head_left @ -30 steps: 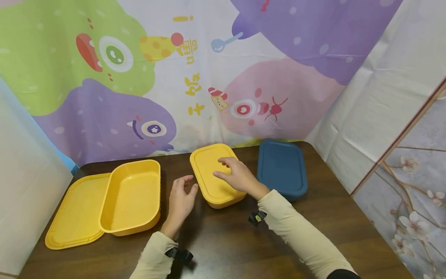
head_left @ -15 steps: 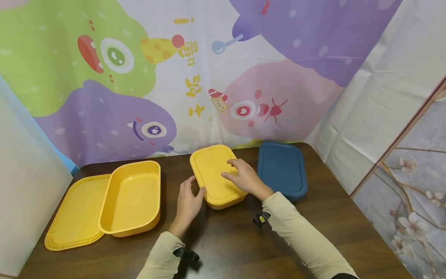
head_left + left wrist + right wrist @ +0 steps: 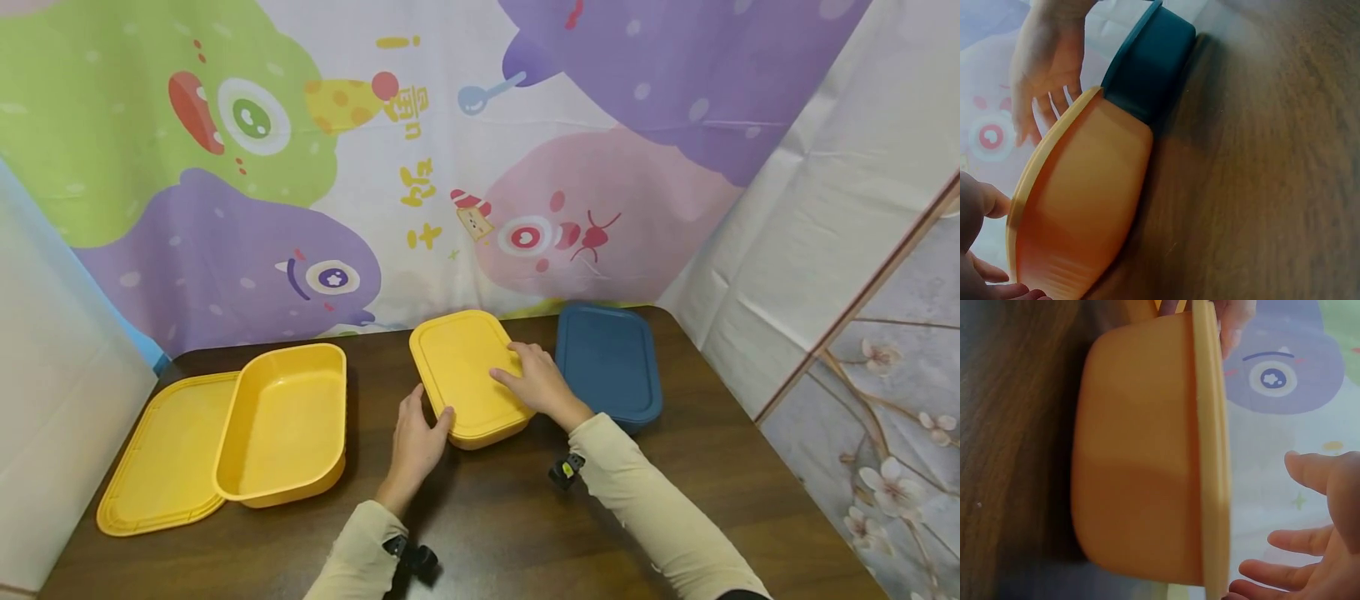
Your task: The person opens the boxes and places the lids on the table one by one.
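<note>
In the middle of the table stands a yellow lidded container (image 3: 465, 367), its lid seated all round. My left hand (image 3: 416, 446) is at its left side, thumb at the near left corner of the lid and fingers along the edge. In the left wrist view, the thumb (image 3: 996, 201) meets the rim. My right hand (image 3: 543, 385) is spread over the lid's right edge. The right wrist view has its loosely bent fingers (image 3: 1297, 540) beside the lid, with a gap showing at the upper fingers.
To the left, an open yellow container (image 3: 288, 425) overlaps a loose yellow lid (image 3: 161, 458). A dark blue lidded container (image 3: 607, 362) stands right of my right hand. A patterned cloth (image 3: 420, 292) hangs behind the wooden table (image 3: 510, 517).
My left hand has moved right, from beside the yellow lidded container to its edge. My right hand has shifted right across the lid toward its right edge. The containers stay put.
</note>
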Motion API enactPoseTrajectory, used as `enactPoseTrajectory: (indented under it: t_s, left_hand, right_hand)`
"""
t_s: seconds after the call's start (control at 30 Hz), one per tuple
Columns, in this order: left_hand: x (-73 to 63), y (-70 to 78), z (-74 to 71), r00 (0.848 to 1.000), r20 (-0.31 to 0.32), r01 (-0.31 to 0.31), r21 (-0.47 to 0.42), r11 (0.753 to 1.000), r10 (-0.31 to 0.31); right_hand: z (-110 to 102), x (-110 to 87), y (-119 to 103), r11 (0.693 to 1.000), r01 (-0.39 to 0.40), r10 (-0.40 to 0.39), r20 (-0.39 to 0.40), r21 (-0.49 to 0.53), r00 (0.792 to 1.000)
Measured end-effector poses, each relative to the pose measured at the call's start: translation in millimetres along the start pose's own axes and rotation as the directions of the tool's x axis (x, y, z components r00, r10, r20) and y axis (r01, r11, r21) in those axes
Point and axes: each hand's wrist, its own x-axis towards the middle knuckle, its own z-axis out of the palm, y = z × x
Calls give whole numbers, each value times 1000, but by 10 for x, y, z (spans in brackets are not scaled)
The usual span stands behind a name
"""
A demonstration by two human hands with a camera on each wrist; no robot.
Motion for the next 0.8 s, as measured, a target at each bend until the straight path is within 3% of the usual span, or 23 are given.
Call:
enactPoseTrajectory:
  t_s: [0.47, 0.8]
  left_hand:
    - [-50, 16, 67, 998, 45, 54, -3, 999, -54]
    - [-52, 11, 95, 998, 27, 60, -36, 998, -59]
  right_hand:
    - [77, 72, 167, 992, -114, 112, 31, 63, 993]
    - [157, 119, 166, 973, -195, 189, 57, 122, 980]
